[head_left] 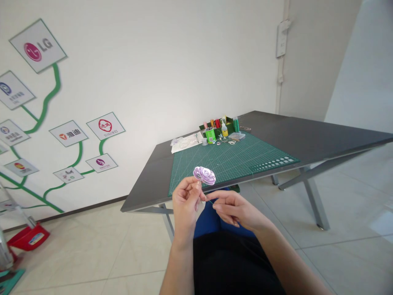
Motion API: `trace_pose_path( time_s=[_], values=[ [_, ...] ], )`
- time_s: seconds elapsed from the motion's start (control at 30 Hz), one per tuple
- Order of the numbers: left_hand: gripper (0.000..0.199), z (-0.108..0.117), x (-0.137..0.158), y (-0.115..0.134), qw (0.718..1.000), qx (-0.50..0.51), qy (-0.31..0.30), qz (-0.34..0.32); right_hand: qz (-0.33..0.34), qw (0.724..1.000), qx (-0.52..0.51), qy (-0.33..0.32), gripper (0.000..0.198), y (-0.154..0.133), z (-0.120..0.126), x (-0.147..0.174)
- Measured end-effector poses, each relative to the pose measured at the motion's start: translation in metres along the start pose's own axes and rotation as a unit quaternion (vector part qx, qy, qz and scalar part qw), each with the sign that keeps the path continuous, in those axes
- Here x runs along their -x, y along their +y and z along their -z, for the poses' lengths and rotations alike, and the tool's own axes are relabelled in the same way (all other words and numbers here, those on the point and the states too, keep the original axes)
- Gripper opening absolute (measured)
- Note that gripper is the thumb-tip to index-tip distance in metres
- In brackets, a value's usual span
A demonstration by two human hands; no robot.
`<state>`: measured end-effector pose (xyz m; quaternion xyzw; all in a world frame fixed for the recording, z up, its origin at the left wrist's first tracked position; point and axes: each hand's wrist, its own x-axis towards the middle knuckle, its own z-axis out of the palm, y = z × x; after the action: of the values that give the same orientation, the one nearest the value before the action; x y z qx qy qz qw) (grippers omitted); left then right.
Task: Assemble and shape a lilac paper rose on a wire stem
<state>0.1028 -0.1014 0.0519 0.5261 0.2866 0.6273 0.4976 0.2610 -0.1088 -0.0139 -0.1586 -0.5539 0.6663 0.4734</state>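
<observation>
A purple and white artificial flower (204, 175) stands just above my left hand (186, 200), whose thumb and fingers pinch it from below. My right hand (235, 209) is close beside, its index finger reaching to the base under the bloom. Between the two hands runs a thin green thread (210, 201), which the thumb and fingers of my right hand seem to grip. Both hands are in front of the table's near edge, over my lap. My left fingers hide most of the flower's stem.
A green cutting mat (215, 157) covers part of the dark table (285, 127). Toward its back stand a dark green box (229, 122) with thread spools, a green can (210, 135), a glue bottle (224, 129) and white-handled scissors (232, 142). Papers (187, 142) lie at left.
</observation>
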Motion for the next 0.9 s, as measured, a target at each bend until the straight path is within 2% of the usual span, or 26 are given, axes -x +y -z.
trace_pose_path(
  time_s=[0.13, 0.3, 0.4, 0.53, 0.63, 0.7, 0.8, 0.9],
  values=[
    [0.042, 0.002, -0.001, 0.005, 1.000, -0.004, 0.018, -0.013, 0.014, 0.990, -0.142, -0.003, 0.034, 0.021, -0.013, -0.007],
    [0.040, 0.004, -0.002, 0.008, 0.999, -0.010, 0.047, -0.025, 0.022, 0.966, -0.255, 0.022, 0.036, 0.027, -0.013, -0.006],
    [0.039, 0.006, -0.003, 0.007, 0.999, 0.004, 0.045, -0.024, 0.027, 0.952, -0.303, 0.044, 0.040, 0.024, -0.008, -0.003],
    [0.034, 0.007, -0.007, 0.004, 0.999, 0.044, 0.007, 0.005, 0.037, 0.946, -0.311, 0.084, 0.038, 0.018, -0.002, 0.000],
    [0.033, 0.005, -0.009, 0.003, 0.998, 0.054, 0.003, 0.010, 0.036, 0.954, -0.270, 0.124, 0.040, 0.014, 0.005, 0.001],
    [0.033, 0.002, -0.009, 0.003, 0.999, 0.048, 0.014, 0.009, 0.022, 0.966, -0.204, 0.159, 0.043, 0.011, 0.012, 0.002],
    [0.036, -0.001, -0.008, 0.004, 0.999, 0.024, 0.027, 0.009, -0.031, 0.978, -0.032, 0.204, 0.050, 0.009, 0.026, 0.003],
    [0.038, -0.003, -0.007, 0.005, 1.000, -0.006, 0.029, -0.002, -0.067, 0.959, 0.144, 0.236, 0.057, 0.008, 0.038, 0.005]
  ],
)
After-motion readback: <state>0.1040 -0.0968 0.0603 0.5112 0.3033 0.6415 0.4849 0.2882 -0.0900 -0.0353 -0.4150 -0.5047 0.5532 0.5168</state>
